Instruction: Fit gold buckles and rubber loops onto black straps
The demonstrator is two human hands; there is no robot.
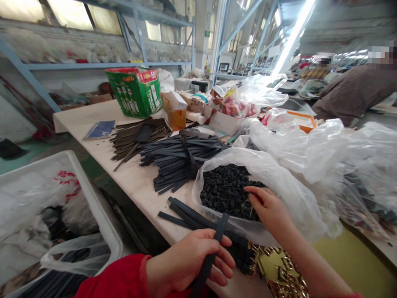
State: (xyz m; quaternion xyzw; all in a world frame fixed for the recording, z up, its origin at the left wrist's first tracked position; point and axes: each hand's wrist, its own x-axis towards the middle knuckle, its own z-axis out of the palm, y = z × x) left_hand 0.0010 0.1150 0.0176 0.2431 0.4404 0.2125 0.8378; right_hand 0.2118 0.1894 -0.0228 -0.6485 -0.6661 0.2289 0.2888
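Note:
My left hand (194,262) is closed round a flat black strip (211,253) that points up from my fingers, near the table's front edge. My right hand (268,208) reaches into a clear plastic bag (294,191) full of small black rings (226,189). Its fingertips are curled down among the rings, and what they pinch is hidden. More loose black strips (183,211) lie on the table just beyond my left hand. Both sleeves are red.
Two heaps of black strips (178,159) lie further along the pale table (132,177). Behind them stand a green carton (137,92), small boxes and crumpled plastic bags (364,159). A white bin (95,206) stands at the left. Another person (357,91) bends at the far right.

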